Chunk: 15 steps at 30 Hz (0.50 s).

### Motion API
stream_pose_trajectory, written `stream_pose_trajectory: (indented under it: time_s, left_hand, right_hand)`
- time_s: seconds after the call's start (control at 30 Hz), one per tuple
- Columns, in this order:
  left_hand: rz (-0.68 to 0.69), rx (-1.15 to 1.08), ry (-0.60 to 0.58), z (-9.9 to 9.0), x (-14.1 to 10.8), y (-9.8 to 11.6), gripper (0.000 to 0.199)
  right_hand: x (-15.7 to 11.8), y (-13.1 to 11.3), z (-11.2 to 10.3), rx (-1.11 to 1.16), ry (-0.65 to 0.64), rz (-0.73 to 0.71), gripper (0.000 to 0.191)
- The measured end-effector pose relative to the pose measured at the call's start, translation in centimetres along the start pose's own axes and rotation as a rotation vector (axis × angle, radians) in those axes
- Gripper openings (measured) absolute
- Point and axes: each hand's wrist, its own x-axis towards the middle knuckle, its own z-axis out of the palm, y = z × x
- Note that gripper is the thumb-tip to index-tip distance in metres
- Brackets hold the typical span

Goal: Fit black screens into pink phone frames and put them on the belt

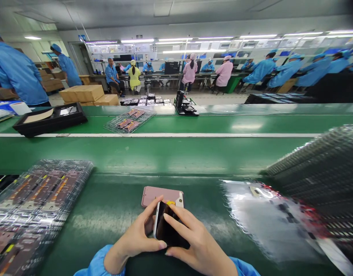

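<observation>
Both my hands hold a smartphone (167,232) with a dark screen and a pale edge, tilted above the green work surface. My left hand (139,234) is closed around its left side, thumb at the lower edge. My right hand (195,239) grips the right side, with fingertips over the screen and near a small yellow tab (170,202) at the top. Just beyond lies a pinkish phone part (157,193) with a white corner, partly covered by my fingers.
Clear plastic trays (44,195) with pinkish phone parts stand at left. At right are a plastic bag (257,214) and a tall stack of trays (322,176). Across the green conveyor (176,151) are another tray (129,120), a black box (50,119) and a black stand (185,105). Several people work beyond.
</observation>
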Motion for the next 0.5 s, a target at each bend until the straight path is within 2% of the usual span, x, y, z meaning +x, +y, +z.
stream_pose_trajectory:
  time_s: [0.17, 0.3, 0.4, 0.5]
  left_hand:
    - [0.011, -0.111, -0.009, 0.7, 0.1, 0.0, 0.092]
    - [-0.007, -0.197, 0.074, 0.8, 0.3, -0.1, 0.083]
    - [-0.106, -0.299, 0.206, 0.4, 0.6, 0.5, 0.063]
    - [-0.160, -0.267, 0.281, -0.4, 0.8, 1.8, 0.050]
  right_hand:
    - [0.2, 0.2, 0.1, -0.020, 0.022, -0.023, 0.085]
    - [-0.2, 0.4, 0.8, 0.025, 0.044, 0.064, 0.088]
    - [-0.5, 0.5, 0.9, 0.320, 0.036, 0.260, 0.092]
    - [-0.4, 0.6, 0.3, 0.766, -0.016, 0.539, 0.075]
